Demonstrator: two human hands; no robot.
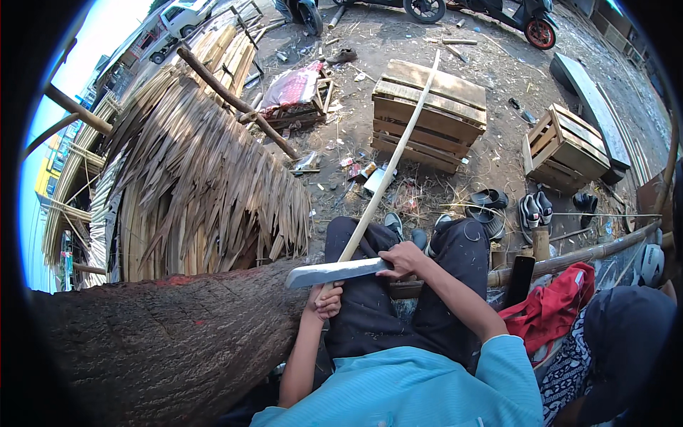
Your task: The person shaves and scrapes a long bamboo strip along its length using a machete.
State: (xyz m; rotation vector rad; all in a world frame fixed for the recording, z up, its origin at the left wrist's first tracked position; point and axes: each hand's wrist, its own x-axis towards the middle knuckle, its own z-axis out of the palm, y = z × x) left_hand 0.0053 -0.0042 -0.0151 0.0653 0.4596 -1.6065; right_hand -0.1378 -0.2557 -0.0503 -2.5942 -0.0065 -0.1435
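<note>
My right hand [403, 259] is closed round the handle of a machete [334, 272], whose broad grey blade points left. The blade lies across a long pale wooden pole [391, 165], close to its near end. Just below the blade, my left hand [326, 302] is wrapped round that near end. From there the pole slants up and away, its far end passing over a wooden crate [429, 107]. The machete's handle is mostly hidden in my fingers. Beneath both hands are my legs in dark trousers [370, 324].
A thick tree trunk [171, 341] lies close on my left, below dried-leaf thatch [199, 164]. To the right are a bamboo rail [555, 256], a phone [520, 279], a red cloth bag [551, 306] and another person [626, 349]. Shoes [535, 209] and a smaller crate [567, 148] stand ahead.
</note>
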